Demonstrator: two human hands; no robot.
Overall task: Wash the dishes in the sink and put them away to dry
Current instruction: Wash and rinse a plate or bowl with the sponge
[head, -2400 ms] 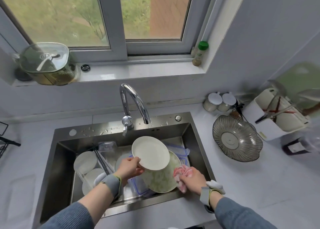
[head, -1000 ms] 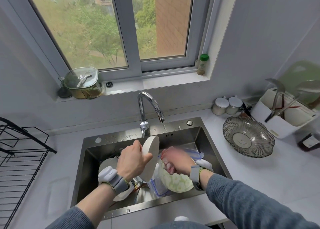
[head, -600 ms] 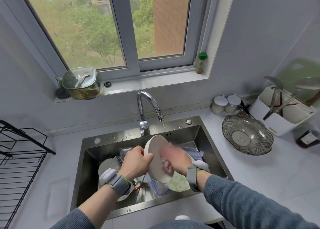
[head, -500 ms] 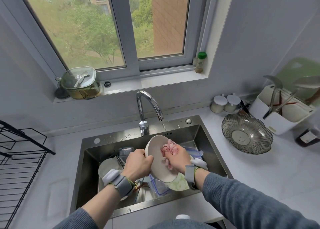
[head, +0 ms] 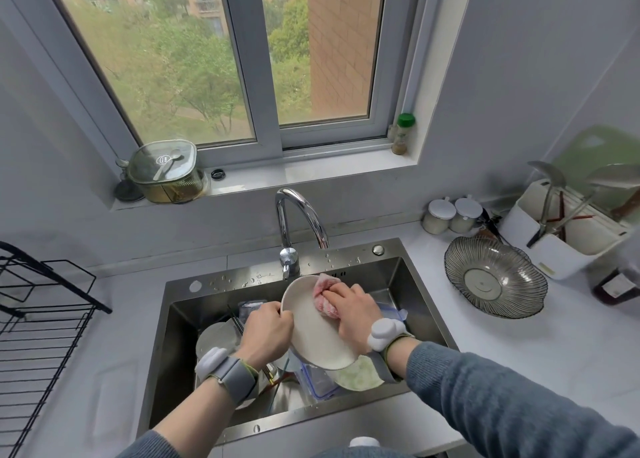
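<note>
Over the sink (head: 429,305) a person holds a plain cream plate (head: 313,333), round and shallow, glossy, with no pattern on the face that shows. It hangs above the middle of the basin, tipped up steeply on edge, its face turned toward the right and its long line running from the tap end down toward the near rim. The left hand (head: 266,333) grips its left edge, fingers curled round the rim. The right hand (head: 349,315) presses a pink cloth (head: 323,298) against the plate's upper face, its fingers bent over the cloth and pinching it. Both wrists carry grey bands with a white block on top.

At the far left edge of the table (head: 536,346) stands a black wire rack (head: 38,322). Down in the basin, under the left hand, lie a pale plate (head: 216,336) and dark chopsticks (head: 235,319); below the held plate a green-patterned plate (head: 360,376) and a clear plastic box (head: 317,381) crowd the bottom. The curved tap (head: 299,222) arches just behind the plate's top edge. On the sill a lidded glass pot (head: 164,172) sits at the left end, a green-capped bottle (head: 401,133) at the right. Toward the table's back right are two white jars (head: 450,215), a ribbed glass bowl (head: 495,277) and a white utensil holder (head: 568,229).
</note>
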